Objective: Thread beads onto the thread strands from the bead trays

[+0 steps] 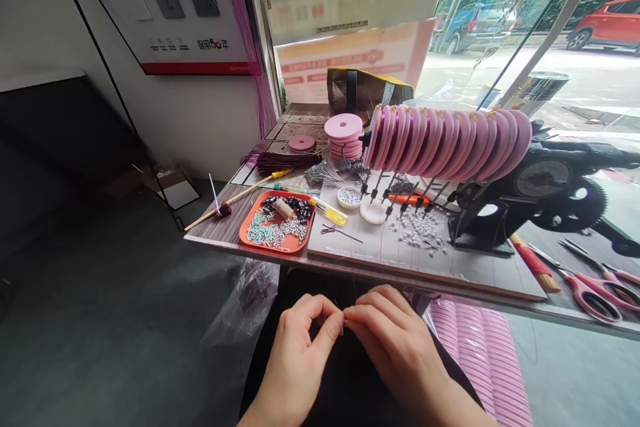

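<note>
Two bare hands meet above a dark lap (350,393), just in front of the near edge of the surface (227,227), and at their fingertips we make out a tiny pale piece (342,331), too small to name. The left hand's (303,330) grip is closed on it, thumb against index finger; the right hand (393,330) reaches in beside it, but its thumb is hidden, so we cannot tell whether that grip is closed. We judge a slip the likeliest trouble: only fingertips hold the piece and they cover most of it, so a small easing of the pinch could lose it in the lap or on the floor (125,347). Behind, we see loose pearly beads (420,230) lying on a pale board (345,245); a knock could set them rolling. A raised right hand might also snag the fine threads below the pink spools (445,143). A bump to the orange tray (270,249), close to the edge, could spill its mixed beads (263,230).
</note>
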{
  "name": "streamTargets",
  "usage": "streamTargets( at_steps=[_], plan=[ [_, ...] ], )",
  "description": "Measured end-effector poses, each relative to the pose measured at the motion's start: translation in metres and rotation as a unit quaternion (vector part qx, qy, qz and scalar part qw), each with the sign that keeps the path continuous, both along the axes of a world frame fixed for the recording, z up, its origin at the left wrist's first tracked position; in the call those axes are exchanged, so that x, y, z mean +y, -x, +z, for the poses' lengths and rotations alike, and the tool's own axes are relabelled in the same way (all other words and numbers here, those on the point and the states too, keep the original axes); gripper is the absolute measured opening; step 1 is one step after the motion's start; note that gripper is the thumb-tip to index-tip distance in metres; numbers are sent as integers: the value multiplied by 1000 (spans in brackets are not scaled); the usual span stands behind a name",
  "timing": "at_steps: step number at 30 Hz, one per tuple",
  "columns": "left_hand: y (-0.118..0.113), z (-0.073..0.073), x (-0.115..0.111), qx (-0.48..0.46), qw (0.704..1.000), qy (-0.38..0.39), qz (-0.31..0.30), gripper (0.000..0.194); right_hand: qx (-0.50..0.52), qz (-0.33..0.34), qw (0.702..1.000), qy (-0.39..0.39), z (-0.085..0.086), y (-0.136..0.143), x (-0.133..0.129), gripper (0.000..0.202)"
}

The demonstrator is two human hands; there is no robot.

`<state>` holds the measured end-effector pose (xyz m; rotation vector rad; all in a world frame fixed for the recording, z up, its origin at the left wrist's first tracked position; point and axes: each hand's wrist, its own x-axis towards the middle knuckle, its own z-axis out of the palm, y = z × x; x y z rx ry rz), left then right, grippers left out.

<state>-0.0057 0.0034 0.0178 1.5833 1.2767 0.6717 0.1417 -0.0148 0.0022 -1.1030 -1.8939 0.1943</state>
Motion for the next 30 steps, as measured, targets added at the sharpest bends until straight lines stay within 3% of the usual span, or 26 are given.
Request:
streamTargets(
  at_steps=[6,9,16,30],
  plan=[
    [5,3,5,-3,999,27,-48,29,-10,50,998,43,4,-5,1,16],
    [13,5,5,31,997,27,-58,14,-11,52,996,69,4,-9,2,16],
    [23,12,5,82,992,-80,-58,10,-17,40,997,64,4,-10,2,14],
    [17,10,-1,153,969,-185,-53,12,-78,36,995,43,9,-2,4,7]
  ],
)
